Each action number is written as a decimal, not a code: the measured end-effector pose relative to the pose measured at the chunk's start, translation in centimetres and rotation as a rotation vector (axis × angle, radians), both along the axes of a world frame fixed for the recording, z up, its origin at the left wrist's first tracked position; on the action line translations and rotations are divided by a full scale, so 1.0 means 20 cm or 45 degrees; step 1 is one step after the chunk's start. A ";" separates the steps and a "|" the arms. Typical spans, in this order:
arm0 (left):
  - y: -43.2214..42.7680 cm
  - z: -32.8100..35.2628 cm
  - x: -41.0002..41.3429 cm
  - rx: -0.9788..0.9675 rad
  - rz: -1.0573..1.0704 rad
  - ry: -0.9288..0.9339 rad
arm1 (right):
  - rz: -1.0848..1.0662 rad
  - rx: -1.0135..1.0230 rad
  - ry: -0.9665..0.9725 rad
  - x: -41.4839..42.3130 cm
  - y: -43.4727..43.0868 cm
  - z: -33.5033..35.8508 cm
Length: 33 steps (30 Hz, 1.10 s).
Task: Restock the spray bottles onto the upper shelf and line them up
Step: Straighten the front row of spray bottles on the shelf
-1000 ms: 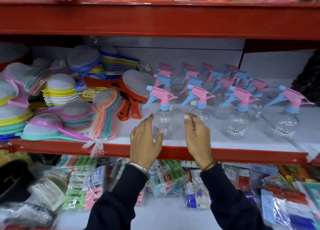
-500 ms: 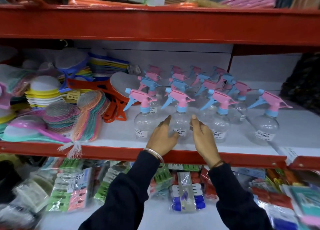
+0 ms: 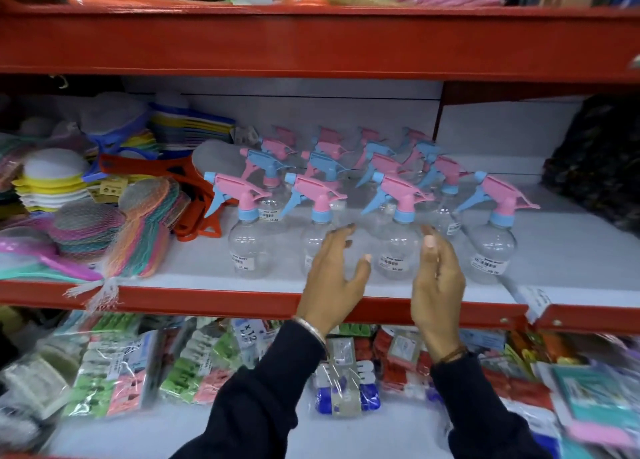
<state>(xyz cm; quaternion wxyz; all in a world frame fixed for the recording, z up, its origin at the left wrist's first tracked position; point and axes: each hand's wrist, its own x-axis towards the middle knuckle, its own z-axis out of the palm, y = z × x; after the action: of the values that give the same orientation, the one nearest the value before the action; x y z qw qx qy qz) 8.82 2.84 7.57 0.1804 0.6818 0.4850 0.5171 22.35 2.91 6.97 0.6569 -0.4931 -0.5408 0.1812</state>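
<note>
Several clear spray bottles with pink and blue trigger heads stand in rows on the white shelf (image 3: 571, 250) with the red front rail. The front row holds a far-left bottle (image 3: 246, 247), a second bottle (image 3: 313, 240), a third bottle (image 3: 398, 247) and a far-right bottle (image 3: 491, 247). My left hand (image 3: 332, 278) is open in front of the second bottle, fingers spread, overlapping its right side. My right hand (image 3: 438, 278) is open just right of the third bottle, palm facing left. Whether either hand touches a bottle is unclear. More bottles (image 3: 329, 160) stand behind.
Netted scrubbers (image 3: 114, 230), sponges and orange handled brushes (image 3: 194, 199) crowd the shelf's left part. A dark bundle (image 3: 595, 160) sits at the far right. Packaged goods (image 3: 131, 365) fill the shelf below. A red shelf beam (image 3: 311, 39) runs overhead.
Both hands have shifted right along the front row, from around the second bottle to either side of the third. The view has also shifted right.
</note>
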 end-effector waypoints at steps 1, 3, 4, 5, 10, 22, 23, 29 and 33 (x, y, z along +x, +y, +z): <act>0.03 -0.01 0.04 -0.099 -0.058 0.060 | 0.023 -0.083 -0.019 0.03 0.01 0.01; 0.09 -0.02 0.10 -0.285 -0.104 0.184 | 0.095 -0.258 -0.106 0.09 0.04 0.02; 0.11 -0.02 0.13 -0.349 -0.105 0.238 | 0.123 -0.315 -0.153 0.11 0.06 0.02; 0.13 -0.02 0.14 -0.391 -0.107 0.274 | 0.143 -0.344 -0.177 0.12 0.06 0.04; 0.15 -0.04 0.16 -0.445 -0.110 0.286 | 0.171 -0.352 -0.207 0.15 0.05 0.06; -0.02 -0.01 0.44 0.197 0.037 0.101 | -0.167 0.076 0.058 0.43 0.01 -0.01; 0.00 -0.01 0.50 0.149 -0.037 0.120 | -0.228 0.068 0.041 0.47 0.01 -0.01; 0.19 0.07 0.75 -0.417 -0.363 0.154 | -0.142 -0.284 -0.011 0.63 0.09 0.01; 0.25 0.07 0.77 -0.629 -0.462 0.131 | -0.047 -0.335 -0.037 0.67 0.10 0.05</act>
<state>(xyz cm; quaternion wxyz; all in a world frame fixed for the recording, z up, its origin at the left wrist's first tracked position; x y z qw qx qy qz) 24.26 7.85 9.05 0.4054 0.7181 0.4748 0.3076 35.80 4.89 7.92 0.5818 -0.5876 -0.5126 0.2313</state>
